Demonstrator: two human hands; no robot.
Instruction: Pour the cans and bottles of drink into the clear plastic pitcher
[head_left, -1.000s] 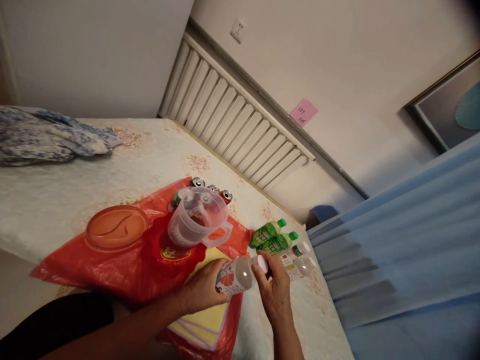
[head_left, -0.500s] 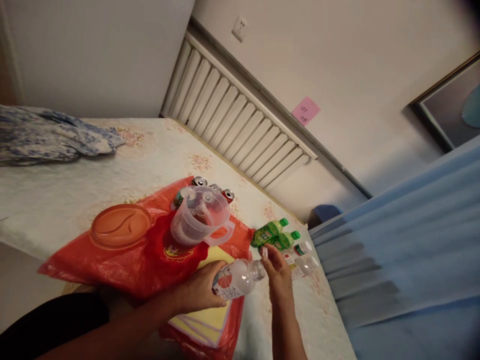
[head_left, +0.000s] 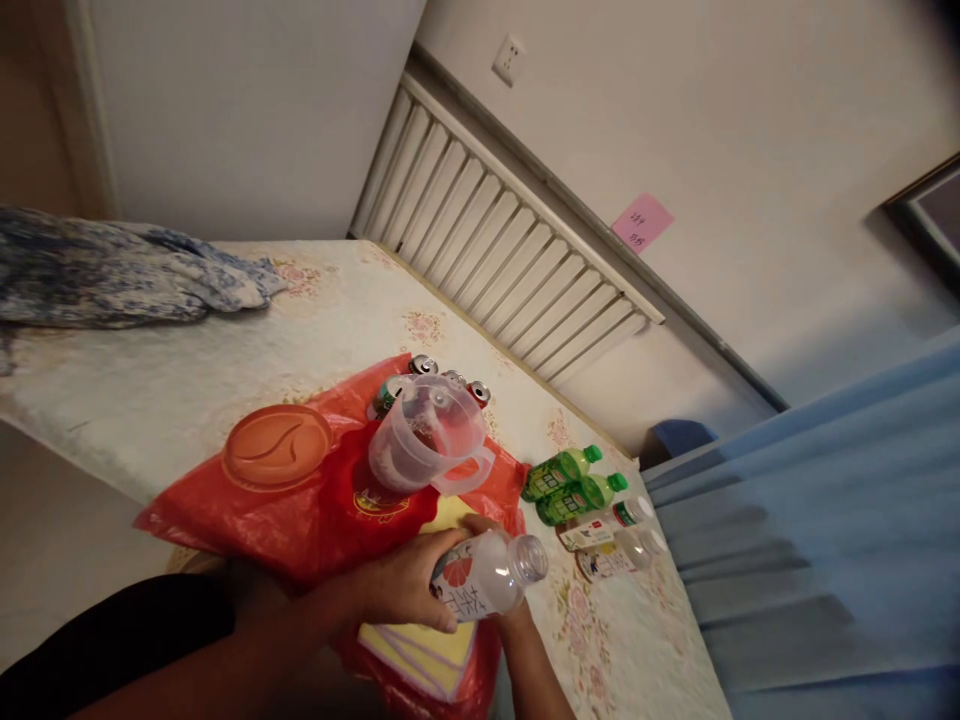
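My left hand (head_left: 416,580) is wrapped round a clear plastic bottle (head_left: 487,575) with a printed fruit label. The bottle leans to the right, and its mouth has no cap. Behind the bottle is my right hand (head_left: 482,523), mostly hidden; only some fingers show above it, over the yellow cloths (head_left: 424,655), and whether they hold anything is not visible. Just beyond, a translucent plastic jug (head_left: 409,450) with some dark liquid stands on a red plastic bag (head_left: 277,530). An orange-red round lid (head_left: 277,447) lies left of the jug.
Several drink cans (head_left: 424,366) stand behind the jug. To the right are two green-capped bottles (head_left: 559,475) and two clear bottles with white tops (head_left: 611,560). A patterned cloth (head_left: 150,275) lies far left on the flowered tablecloth (head_left: 330,300). A blue curtain (head_left: 817,480) hangs at right.
My right hand has moved from beside the bottle's mouth, where it held a small white cap, to behind the bottle over the cloths. My left hand still holds the bottle. The view has shifted slightly.
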